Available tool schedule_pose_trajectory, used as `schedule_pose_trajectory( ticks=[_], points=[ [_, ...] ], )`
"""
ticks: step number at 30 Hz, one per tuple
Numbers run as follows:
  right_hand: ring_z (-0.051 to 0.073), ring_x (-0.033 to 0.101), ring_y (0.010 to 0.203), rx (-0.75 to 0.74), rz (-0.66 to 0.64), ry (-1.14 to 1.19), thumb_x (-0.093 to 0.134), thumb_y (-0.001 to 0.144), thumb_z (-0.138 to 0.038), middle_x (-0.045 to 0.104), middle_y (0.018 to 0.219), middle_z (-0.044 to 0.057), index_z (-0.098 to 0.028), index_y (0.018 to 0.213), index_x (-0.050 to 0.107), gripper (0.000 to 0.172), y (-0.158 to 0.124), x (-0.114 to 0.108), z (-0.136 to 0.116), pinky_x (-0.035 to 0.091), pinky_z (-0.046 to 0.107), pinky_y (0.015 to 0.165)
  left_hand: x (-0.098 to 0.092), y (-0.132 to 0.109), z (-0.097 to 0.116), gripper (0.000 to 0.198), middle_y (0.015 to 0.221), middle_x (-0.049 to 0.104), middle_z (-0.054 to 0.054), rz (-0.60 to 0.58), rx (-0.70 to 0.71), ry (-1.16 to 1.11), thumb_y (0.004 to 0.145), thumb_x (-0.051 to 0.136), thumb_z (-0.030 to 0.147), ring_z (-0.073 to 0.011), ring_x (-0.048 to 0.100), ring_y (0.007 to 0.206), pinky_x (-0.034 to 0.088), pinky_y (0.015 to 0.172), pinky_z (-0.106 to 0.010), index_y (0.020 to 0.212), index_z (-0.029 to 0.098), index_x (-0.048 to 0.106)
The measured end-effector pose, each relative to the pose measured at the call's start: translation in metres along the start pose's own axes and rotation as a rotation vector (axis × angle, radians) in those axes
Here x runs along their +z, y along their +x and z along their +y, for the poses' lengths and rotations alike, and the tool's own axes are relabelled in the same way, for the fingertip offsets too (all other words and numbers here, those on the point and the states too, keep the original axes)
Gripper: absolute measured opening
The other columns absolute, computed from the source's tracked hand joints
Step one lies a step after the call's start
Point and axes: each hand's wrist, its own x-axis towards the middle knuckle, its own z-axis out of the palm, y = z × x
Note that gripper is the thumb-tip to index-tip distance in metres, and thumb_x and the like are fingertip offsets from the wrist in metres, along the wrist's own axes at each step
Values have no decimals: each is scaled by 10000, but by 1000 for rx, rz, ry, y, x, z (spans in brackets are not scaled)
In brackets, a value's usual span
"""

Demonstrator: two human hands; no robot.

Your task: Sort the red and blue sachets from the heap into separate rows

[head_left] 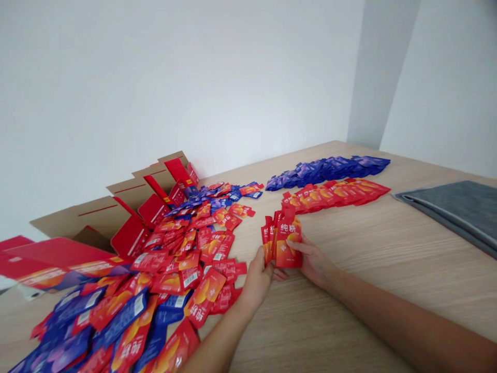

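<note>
Both hands meet above the middle of the table around a small fan of red and orange sachets (288,233). My left hand (258,277) is closed on the fan's lower left edge. From the other side, my right hand (313,261) pinches the front sachet, its thumb lying across the printed face. Just beyond them, a row of overlapping red sachets (334,196) lies on the table, with a row of blue sachets (330,170) behind it. To the left spreads a loose heap of mixed red and blue sachets (171,274); my left forearm passes over its near edge.
Several open cardboard boxes with red printed flaps (130,235) stand along the left by the white wall (233,77). A dark grey fabric item (458,207) lies at the right on the wood-grain table (368,248).
</note>
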Motion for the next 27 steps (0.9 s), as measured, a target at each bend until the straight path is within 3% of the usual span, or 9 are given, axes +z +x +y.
schedule_pose_trajectory(
  ticks=[5, 10, 13, 17, 20, 24, 27],
  points=[
    [232, 608, 1031, -144, -50, -146, 726, 670, -199, 651, 1130, 9, -326, 1236, 450, 642, -2, 2, -4, 477, 416, 910, -10, 0, 7, 350, 1139, 604, -60, 127, 260, 196, 733, 503, 165, -232, 521, 1138, 377, 1020, -413, 1079, 206, 535],
    [227, 502, 1200, -306, -266, -529, 709, 727, -241, 518, 1320, 53, -315, 1358, 316, 746, -2, -6, -2, 376, 423, 1028, -10, 9, 7, 710, 1281, 514, -65, 111, 349, -50, 545, 550, 52, -238, 426, 1250, 282, 1093, -397, 1221, 208, 399],
    [233, 478, 1219, -339, -318, -712, 683, 747, -269, 505, 1309, 93, -263, 1378, 299, 738, 2, -13, 6, 328, 427, 1063, -1, 15, -1, 718, 1247, 534, -84, 112, 241, -166, 529, 556, 65, -245, 483, 1197, 346, 1053, -395, 1212, 197, 378],
    [227, 493, 1185, -379, -241, -808, 634, 782, -291, 510, 1272, 107, -233, 1326, 319, 631, 7, -16, 11, 323, 428, 1064, 8, 20, -3, 704, 1253, 549, -95, 142, 220, -125, 559, 516, 63, -228, 471, 1219, 315, 1081, -368, 1245, 166, 393],
    [226, 462, 1214, -438, -143, -808, 649, 765, -310, 496, 1281, 92, -242, 1267, 355, 586, 7, -13, 6, 289, 418, 1087, 14, 23, 2, 698, 1382, 457, -103, 178, 244, -61, 627, 496, 89, -218, 370, 1318, 241, 1130, -354, 1312, 153, 374],
    [248, 428, 1251, -439, 82, -848, 663, 737, -376, 420, 1365, 101, -246, 1318, 303, 696, 7, -12, 1, 254, 431, 1101, 28, 28, 5, 633, 1490, 324, -93, 279, 161, -51, 736, 444, 136, -201, 258, 1386, 182, 1156, -342, 1363, 144, 362],
    [263, 398, 1284, -392, 222, -944, 643, 734, -402, 354, 1422, 129, -231, 1374, 230, 780, 15, -14, 0, 230, 443, 1108, 37, 35, 4, 527, 1456, 391, -81, 313, 104, -118, 802, 415, 181, -201, 302, 1367, 198, 1153, -351, 1327, 156, 441]
  ],
)
